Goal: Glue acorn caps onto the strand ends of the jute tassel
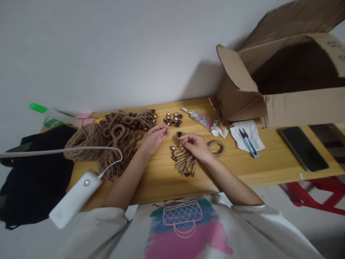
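Note:
A twine tassel [185, 162] with a wrapped loop [220, 148] lies on the wooden table, with small brown cups, pale inside like acorn caps [174, 155], at several strand ends. Over it, my right hand [196, 146] pinches what looks like one more cap between thumb and forefinger. My left hand [156, 138] hovers to the left, fingers curled together; whether anything is in them is hidden. Just beyond it sits a cluster of loose caps [172, 119]. Left of that hand are finished-looking tassels [118, 133] and a coil of twine [83, 144].
A glue tube [202, 118], partly blurred, lies behind my right hand. Farther right are blue thread snips [249, 143] on white paper [254, 129], a phone [304, 148] and an open cardboard box [242, 72]. A white power bank [75, 199] and cable hang at the front left.

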The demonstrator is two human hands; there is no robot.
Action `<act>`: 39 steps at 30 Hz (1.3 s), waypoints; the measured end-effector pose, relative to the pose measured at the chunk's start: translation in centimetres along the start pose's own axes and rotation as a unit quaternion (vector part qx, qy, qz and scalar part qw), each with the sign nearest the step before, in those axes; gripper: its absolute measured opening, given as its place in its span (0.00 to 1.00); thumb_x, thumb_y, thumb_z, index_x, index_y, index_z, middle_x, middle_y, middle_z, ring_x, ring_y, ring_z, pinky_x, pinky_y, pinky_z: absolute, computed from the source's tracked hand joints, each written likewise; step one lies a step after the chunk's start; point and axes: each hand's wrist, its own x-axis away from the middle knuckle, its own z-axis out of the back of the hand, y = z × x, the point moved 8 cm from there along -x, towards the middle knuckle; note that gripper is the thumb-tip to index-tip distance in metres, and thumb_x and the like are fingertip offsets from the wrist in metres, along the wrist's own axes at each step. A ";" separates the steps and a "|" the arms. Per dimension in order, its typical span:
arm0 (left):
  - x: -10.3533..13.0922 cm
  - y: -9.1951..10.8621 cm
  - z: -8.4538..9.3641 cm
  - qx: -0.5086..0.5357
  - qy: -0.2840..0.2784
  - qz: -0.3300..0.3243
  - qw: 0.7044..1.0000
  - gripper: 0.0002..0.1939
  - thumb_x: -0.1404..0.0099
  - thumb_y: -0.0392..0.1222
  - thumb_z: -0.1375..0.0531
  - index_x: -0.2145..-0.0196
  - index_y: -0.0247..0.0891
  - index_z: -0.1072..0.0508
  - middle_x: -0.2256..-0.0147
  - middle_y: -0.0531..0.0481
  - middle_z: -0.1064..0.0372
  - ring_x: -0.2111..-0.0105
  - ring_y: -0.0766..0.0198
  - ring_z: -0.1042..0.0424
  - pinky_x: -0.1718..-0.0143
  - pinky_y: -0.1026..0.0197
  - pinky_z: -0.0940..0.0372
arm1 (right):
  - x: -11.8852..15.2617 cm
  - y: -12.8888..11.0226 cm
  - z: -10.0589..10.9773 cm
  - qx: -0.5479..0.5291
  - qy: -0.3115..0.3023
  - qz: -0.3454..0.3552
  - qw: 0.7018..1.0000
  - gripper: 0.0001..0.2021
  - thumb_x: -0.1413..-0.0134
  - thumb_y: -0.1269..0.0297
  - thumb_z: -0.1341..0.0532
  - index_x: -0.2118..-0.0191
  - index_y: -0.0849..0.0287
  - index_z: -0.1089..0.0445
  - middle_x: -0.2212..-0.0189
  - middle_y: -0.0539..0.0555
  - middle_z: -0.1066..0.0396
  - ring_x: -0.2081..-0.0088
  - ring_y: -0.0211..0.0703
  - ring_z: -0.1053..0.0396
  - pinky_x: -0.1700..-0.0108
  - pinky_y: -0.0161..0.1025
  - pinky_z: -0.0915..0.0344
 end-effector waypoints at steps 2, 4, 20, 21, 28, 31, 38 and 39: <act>0.2 0.2 -0.7 -0.034 -0.010 -0.002 0.999 0.10 0.52 0.36 0.32 0.70 0.31 0.26 0.75 0.50 0.28 0.72 0.69 0.29 0.64 0.64 0.36 | -0.1 0.0 0.1 -0.007 0.000 -0.002 1.000 0.12 0.64 0.63 0.35 0.69 0.61 0.30 0.79 0.47 0.30 0.78 0.32 0.33 0.74 0.30 0.35; 0.4 0.1 -1.7 -0.056 -0.037 0.002 0.998 0.11 0.52 0.37 0.32 0.70 0.32 0.25 0.75 0.50 0.28 0.72 0.68 0.29 0.66 0.65 0.36 | -0.1 0.0 0.2 -0.012 0.000 -0.002 1.000 0.12 0.63 0.63 0.35 0.69 0.61 0.30 0.79 0.47 0.30 0.78 0.32 0.33 0.74 0.30 0.36; -0.8 -2.3 -3.9 0.005 -0.212 0.068 0.975 0.09 0.51 0.38 0.32 0.74 0.30 0.25 0.84 0.54 0.38 0.81 0.70 0.38 0.73 0.64 0.42 | -0.4 0.7 0.8 -0.082 0.018 -0.023 0.996 0.11 0.62 0.67 0.33 0.67 0.60 0.30 0.77 0.46 0.29 0.76 0.31 0.33 0.71 0.30 0.34; -0.8 -2.3 -3.8 0.009 -0.205 0.066 0.977 0.09 0.51 0.38 0.33 0.74 0.30 0.25 0.84 0.54 0.37 0.80 0.70 0.37 0.72 0.63 0.41 | -0.5 0.7 0.9 -0.087 0.022 -0.028 0.996 0.11 0.63 0.67 0.33 0.68 0.61 0.30 0.77 0.47 0.29 0.75 0.31 0.32 0.70 0.30 0.34; -1.1 -2.5 -3.5 0.052 -0.176 0.065 0.981 0.09 0.49 0.38 0.34 0.71 0.31 0.26 0.81 0.53 0.35 0.77 0.68 0.35 0.69 0.62 0.39 | -0.4 0.4 1.0 -0.088 0.028 -0.030 0.995 0.11 0.62 0.65 0.31 0.69 0.61 0.30 0.78 0.47 0.30 0.75 0.31 0.33 0.69 0.30 0.35; -1.1 -2.5 -3.3 0.051 -0.168 0.059 0.983 0.09 0.49 0.39 0.34 0.70 0.32 0.26 0.81 0.53 0.35 0.76 0.68 0.35 0.69 0.62 0.39 | -0.4 0.3 1.0 -0.081 0.025 -0.024 0.996 0.11 0.61 0.63 0.31 0.69 0.60 0.29 0.78 0.47 0.30 0.75 0.31 0.33 0.69 0.31 0.35; -0.5 -2.5 -4.1 -0.016 -0.191 0.058 0.980 0.11 0.50 0.40 0.31 0.70 0.31 0.26 0.79 0.52 0.32 0.77 0.70 0.34 0.71 0.65 0.41 | -0.4 0.2 1.0 -0.067 0.008 -0.010 0.998 0.12 0.59 0.62 0.32 0.67 0.60 0.30 0.77 0.47 0.30 0.74 0.32 0.34 0.68 0.32 0.36; -0.5 -2.5 -4.1 -0.027 -0.192 0.054 0.980 0.12 0.50 0.41 0.31 0.70 0.32 0.26 0.79 0.53 0.32 0.76 0.70 0.34 0.71 0.66 0.41 | -0.4 0.2 1.0 -0.067 0.006 -0.010 0.998 0.12 0.59 0.62 0.32 0.67 0.60 0.30 0.77 0.47 0.30 0.74 0.32 0.34 0.68 0.32 0.36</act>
